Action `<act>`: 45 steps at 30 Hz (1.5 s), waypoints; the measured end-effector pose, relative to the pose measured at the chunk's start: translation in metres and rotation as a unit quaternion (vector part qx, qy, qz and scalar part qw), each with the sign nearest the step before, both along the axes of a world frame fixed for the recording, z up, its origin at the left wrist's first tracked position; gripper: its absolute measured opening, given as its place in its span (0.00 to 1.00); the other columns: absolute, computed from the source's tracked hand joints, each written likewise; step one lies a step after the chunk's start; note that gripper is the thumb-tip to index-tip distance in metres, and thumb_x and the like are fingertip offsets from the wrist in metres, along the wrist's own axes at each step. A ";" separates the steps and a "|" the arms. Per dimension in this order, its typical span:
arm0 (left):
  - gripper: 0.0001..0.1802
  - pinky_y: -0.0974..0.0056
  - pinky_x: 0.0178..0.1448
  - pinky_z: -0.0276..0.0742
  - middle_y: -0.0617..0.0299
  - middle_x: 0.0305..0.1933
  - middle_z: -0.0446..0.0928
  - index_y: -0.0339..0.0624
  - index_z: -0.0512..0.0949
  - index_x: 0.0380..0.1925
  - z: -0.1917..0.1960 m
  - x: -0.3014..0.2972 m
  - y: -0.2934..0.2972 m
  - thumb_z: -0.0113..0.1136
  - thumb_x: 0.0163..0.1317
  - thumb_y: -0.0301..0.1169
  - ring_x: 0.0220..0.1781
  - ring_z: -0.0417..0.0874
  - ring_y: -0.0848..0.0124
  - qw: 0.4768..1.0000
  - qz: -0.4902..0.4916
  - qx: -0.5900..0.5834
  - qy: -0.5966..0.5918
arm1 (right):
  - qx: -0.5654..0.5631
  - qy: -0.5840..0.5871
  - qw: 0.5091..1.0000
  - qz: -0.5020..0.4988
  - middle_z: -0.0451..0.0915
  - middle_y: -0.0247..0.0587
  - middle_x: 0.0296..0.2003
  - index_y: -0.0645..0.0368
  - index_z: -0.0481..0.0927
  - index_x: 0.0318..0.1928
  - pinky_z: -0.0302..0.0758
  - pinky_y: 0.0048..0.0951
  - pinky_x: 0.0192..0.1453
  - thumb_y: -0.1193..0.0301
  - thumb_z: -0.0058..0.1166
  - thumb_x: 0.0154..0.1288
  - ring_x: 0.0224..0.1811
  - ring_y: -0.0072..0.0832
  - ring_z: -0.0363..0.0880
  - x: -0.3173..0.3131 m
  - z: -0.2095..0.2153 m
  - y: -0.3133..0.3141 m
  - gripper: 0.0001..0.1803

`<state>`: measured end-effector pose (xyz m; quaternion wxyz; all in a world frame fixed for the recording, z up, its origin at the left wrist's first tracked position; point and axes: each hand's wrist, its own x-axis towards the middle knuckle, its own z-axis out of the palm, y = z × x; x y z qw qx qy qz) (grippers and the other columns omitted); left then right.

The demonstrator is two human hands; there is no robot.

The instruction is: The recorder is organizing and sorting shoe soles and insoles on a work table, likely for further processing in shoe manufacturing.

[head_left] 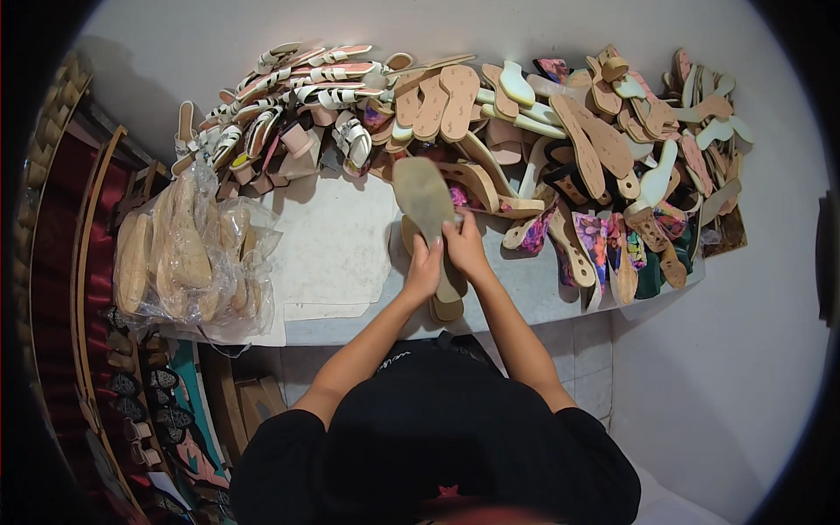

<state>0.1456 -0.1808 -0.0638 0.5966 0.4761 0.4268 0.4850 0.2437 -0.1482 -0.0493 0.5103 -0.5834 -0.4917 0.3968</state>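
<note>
Between my two hands is a greyish-beige shoe sole (422,194), its broad toe end pointing away from me. My left hand (424,269) grips its near left edge, thumb on top. On the opposite edge my right hand (466,248) holds it with the fingers curled around. Under the sole, one or more similar tan pieces (446,311) show at the table's front edge; I cannot tell whether they are joined to it. Just beyond my right hand lie tan wedge soles (477,186), some with bright floral covering.
White sandals (302,87) are heaped at the back left, and tan insoles (458,101) with wedges pile up at the back and right. Plastic-wrapped wedge soles (179,249) stand at the left beside white sheets (328,236) on the table (350,331). Shoes (131,385) fill a rack at lower left.
</note>
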 end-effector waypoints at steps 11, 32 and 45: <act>0.27 0.61 0.56 0.63 0.46 0.51 0.63 0.29 0.60 0.53 -0.101 -0.031 -0.011 0.53 0.57 0.35 0.52 0.68 0.59 0.965 0.101 -0.105 0.217 | -0.113 -0.166 0.978 0.059 0.76 0.59 0.38 0.69 0.70 0.48 0.69 0.40 0.47 0.68 0.45 0.60 0.42 0.51 0.75 0.016 -0.060 -0.041 0.19; 0.35 0.59 0.70 0.39 0.43 0.67 0.44 0.32 0.44 0.63 -0.117 0.000 0.021 0.45 0.62 0.37 0.70 0.44 0.54 0.978 0.188 -0.023 0.089 | -0.072 0.040 0.989 0.123 0.49 0.59 0.64 0.70 0.46 0.63 0.47 0.34 0.68 0.61 0.45 0.62 0.67 0.44 0.48 0.004 -0.124 0.000 0.37; 0.40 0.57 0.69 0.40 0.42 0.67 0.43 0.35 0.42 0.64 -0.104 0.006 0.020 0.52 0.57 0.34 0.69 0.44 0.50 0.961 0.187 0.036 0.202 | -0.087 0.074 0.982 0.148 0.43 0.58 0.65 0.69 0.42 0.64 0.41 0.34 0.69 0.56 0.42 0.63 0.68 0.44 0.41 0.007 -0.123 -0.001 0.40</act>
